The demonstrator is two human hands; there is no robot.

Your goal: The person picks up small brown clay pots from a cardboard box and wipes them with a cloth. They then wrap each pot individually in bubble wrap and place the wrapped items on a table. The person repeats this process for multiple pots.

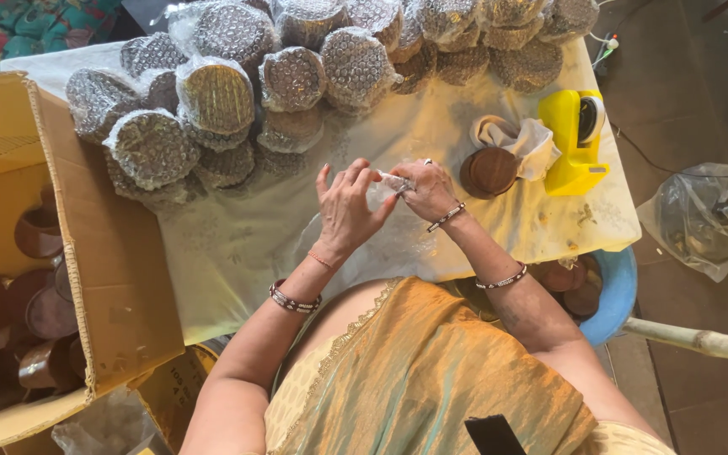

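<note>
My left hand (345, 211) and my right hand (428, 192) meet above the cloth-covered table (238, 244), both gripping a small piece of clear bubble wrap (391, 183) stretched between the fingertips. A larger sheet of bubble wrap (381, 240) lies on the table under the hands. Just right of my right hand sits a short stack of round dark wooden discs (490, 171). Bangles circle both wrists.
Many bubble-wrapped round items (212, 97) are piled across the far side of the table. A yellow tape dispenser (576, 139) and a white cloth (516, 139) lie at right. An open cardboard box (86, 253) of brown cups stands left; a blue tub (612, 295) at lower right.
</note>
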